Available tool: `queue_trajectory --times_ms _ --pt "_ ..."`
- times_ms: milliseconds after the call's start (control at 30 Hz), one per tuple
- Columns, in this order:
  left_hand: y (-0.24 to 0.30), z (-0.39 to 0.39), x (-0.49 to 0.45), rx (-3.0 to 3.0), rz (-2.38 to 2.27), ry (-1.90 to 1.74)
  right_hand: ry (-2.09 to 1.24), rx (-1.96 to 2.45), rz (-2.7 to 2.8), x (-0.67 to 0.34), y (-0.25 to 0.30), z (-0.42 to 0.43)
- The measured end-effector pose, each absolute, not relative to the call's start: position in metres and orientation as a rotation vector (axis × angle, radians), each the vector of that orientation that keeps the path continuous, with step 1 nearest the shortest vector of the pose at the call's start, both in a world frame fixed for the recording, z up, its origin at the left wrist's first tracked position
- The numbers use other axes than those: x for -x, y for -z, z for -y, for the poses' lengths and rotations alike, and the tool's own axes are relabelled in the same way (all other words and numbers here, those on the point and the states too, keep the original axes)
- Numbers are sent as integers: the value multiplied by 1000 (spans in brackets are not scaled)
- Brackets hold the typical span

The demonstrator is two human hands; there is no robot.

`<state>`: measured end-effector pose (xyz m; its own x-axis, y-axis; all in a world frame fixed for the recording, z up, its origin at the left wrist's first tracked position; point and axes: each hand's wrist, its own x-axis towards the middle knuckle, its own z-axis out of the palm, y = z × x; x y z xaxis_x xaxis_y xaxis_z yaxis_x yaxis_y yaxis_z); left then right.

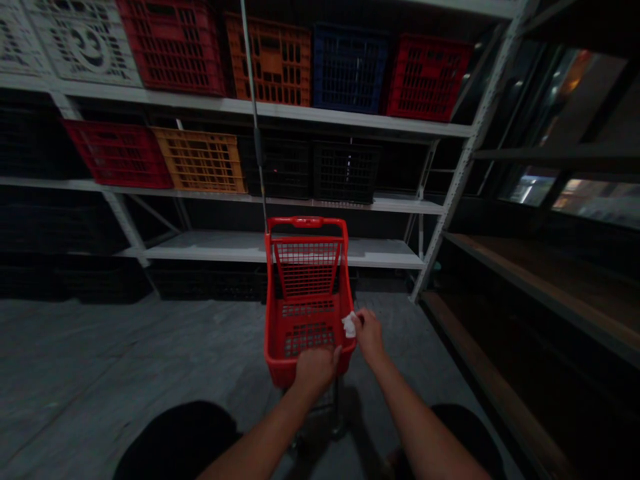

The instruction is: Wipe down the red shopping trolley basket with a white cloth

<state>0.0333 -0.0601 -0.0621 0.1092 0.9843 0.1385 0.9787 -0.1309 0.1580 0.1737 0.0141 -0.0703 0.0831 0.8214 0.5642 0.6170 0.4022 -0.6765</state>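
Observation:
A red plastic shopping basket [306, 293] stands on the grey floor in front of me, its handle folded up at the far end. My left hand [314, 369] is closed over the basket's near rim. My right hand [369, 331] is closed on a small white cloth [349, 324] and holds it against the basket's right rim. Both forearms reach forward from the bottom of the view.
A white metal shelf rack [280, 250] lines the back wall, holding red, orange, blue, black and white crates [200, 160]. A thin pole [256, 127] hangs in front of it. Dark wooden shelves [540, 280] run along the right. Bare concrete floor [125, 360] lies left.

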Motion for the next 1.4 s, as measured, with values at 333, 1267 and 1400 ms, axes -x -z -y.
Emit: queue_trajectory --times_ms 333,1267,1400 --pt "57 64 -28 -2329 -2026 -309 -505 1258 1661 -173 86 30" --pt "57 66 -13 -2366 -2062 -317 -717 1194 1444 -158 81 15" --pt "58 67 -11 -2405 -2025 -335 -740 1146 1494 -156 95 51"
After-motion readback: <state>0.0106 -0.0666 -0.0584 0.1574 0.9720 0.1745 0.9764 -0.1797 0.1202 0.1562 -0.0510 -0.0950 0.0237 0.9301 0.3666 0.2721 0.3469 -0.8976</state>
